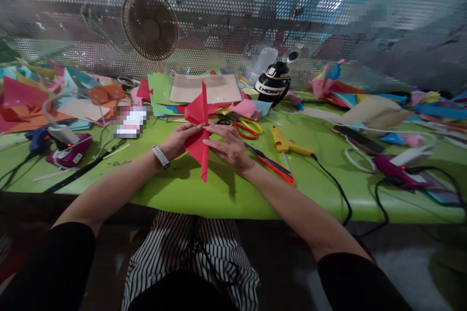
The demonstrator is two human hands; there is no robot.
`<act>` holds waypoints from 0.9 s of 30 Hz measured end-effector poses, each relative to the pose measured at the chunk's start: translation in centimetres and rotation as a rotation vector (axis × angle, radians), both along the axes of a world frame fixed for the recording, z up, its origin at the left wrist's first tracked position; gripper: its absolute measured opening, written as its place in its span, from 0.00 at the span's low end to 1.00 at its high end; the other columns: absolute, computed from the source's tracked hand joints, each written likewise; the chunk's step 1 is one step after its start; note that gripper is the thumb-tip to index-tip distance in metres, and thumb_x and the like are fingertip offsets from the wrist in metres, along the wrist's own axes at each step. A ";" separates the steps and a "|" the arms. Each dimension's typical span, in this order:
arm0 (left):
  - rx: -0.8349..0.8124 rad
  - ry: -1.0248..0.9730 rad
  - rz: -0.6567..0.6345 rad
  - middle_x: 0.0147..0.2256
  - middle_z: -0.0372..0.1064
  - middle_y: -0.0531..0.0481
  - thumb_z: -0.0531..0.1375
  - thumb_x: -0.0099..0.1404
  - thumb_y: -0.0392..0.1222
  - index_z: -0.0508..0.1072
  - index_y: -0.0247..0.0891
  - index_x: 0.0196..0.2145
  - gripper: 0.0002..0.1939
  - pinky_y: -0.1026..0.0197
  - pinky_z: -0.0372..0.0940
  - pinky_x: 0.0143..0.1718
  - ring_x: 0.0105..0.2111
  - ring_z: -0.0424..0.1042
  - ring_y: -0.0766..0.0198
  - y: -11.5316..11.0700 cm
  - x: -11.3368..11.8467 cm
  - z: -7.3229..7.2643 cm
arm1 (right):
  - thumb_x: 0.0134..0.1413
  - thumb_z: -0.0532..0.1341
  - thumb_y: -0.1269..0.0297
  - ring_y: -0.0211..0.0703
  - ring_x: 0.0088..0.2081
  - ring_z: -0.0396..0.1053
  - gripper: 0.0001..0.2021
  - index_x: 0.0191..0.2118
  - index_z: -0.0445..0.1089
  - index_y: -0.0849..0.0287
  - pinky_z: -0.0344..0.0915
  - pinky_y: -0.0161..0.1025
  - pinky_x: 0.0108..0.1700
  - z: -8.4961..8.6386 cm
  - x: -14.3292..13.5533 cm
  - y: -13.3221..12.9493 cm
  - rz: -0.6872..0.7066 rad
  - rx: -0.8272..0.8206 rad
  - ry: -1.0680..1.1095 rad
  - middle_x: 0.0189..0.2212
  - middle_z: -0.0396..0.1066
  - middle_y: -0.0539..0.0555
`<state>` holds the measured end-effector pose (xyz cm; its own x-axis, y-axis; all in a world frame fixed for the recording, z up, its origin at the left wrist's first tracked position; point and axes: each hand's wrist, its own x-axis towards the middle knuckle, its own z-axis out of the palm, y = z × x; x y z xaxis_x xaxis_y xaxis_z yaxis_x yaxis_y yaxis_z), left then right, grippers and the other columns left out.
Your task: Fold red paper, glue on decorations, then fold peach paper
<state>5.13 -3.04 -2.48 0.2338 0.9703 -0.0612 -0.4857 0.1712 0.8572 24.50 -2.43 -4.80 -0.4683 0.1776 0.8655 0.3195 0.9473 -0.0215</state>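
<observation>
A folded piece of red paper [196, 153] is held up between both hands above the green table. Its long narrow folded edge stands nearly upright, and two pointed flaps spread to the left. My left hand [179, 140], with a white band on the wrist, grips the paper at its middle from the left. From the right, my right hand [230, 148] pinches the folded edge near the same spot, thumb and fingers close together. Just beyond the right hand lie red-handled scissors [245, 130] and a pair with yellow handles [257, 126].
A yellow glue gun [288, 143] and an orange cutter knife [277, 167] lie to the right. Stacked paper [204, 88], a black bottle [272, 82] and a fan [150, 24] stand behind. Purple power strips [71, 151] with cables sit at both sides; a phone [132, 122] lies left.
</observation>
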 end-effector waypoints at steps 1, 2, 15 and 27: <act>0.001 -0.009 -0.007 0.28 0.78 0.49 0.70 0.56 0.35 0.78 0.32 0.29 0.04 0.67 0.70 0.32 0.27 0.76 0.68 0.0 0.0 0.1 | 0.62 0.61 0.67 0.47 0.57 0.67 0.13 0.50 0.75 0.45 0.69 0.51 0.56 0.0 0.0 0.0 0.003 -0.003 0.002 0.54 0.73 0.54; 0.003 -0.019 -0.017 0.28 0.78 0.49 0.70 0.56 0.36 0.79 0.32 0.29 0.05 0.67 0.70 0.33 0.27 0.76 0.68 0.0 -0.1 0.1 | 0.62 0.61 0.67 0.47 0.56 0.68 0.13 0.50 0.75 0.46 0.69 0.51 0.56 0.0 0.1 -0.1 0.011 -0.006 0.002 0.54 0.73 0.54; 0.049 0.041 0.004 0.28 0.79 0.47 0.70 0.55 0.34 0.80 0.31 0.29 0.04 0.65 0.70 0.35 0.28 0.76 0.66 -0.5 0.3 0.5 | 0.65 0.59 0.65 0.45 0.54 0.71 0.12 0.50 0.75 0.47 0.71 0.50 0.55 0.1 0.3 -0.5 0.020 0.004 -0.057 0.51 0.76 0.52; 0.087 0.023 0.051 0.28 0.79 0.48 0.72 0.49 0.32 0.79 0.32 0.29 0.08 0.64 0.71 0.39 0.29 0.76 0.66 -0.1 0.3 0.4 | 0.65 0.58 0.68 0.43 0.52 0.73 0.12 0.48 0.76 0.48 0.69 0.50 0.57 0.9 0.6 -1.2 0.049 0.023 -0.183 0.48 0.78 0.51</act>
